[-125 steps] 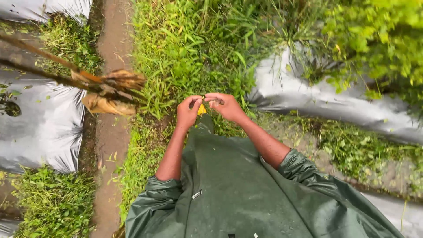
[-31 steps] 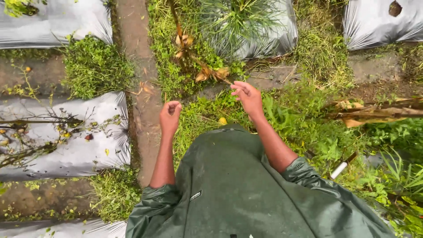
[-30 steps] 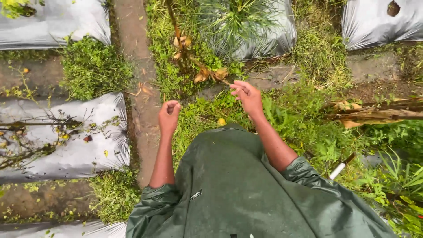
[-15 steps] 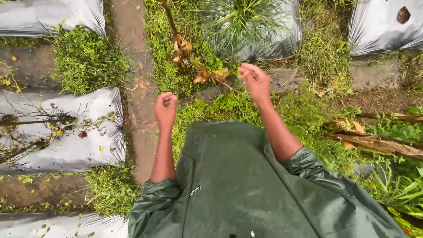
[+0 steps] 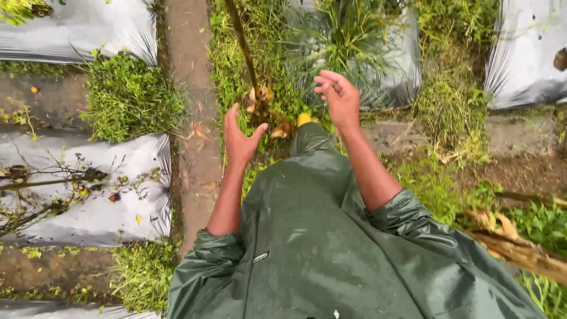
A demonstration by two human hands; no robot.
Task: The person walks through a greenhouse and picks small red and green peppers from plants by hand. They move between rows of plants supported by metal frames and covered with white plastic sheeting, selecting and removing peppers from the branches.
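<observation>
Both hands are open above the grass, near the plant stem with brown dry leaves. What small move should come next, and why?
Probably lower the left hand onto the dry brown leaves at the stem. Both it and the right hand are open and empty, and the leaves lie just beyond the left fingertips.

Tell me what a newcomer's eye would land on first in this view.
First the two bare hands raised open and empty at centre: the left hand lower, the right hand higher. Below them the wet dark green raincoat fills the lower frame, a yellow boot tip poking out at its top. Silver plastic sheets lie over the beds on the left, beside a dirt path.
</observation>
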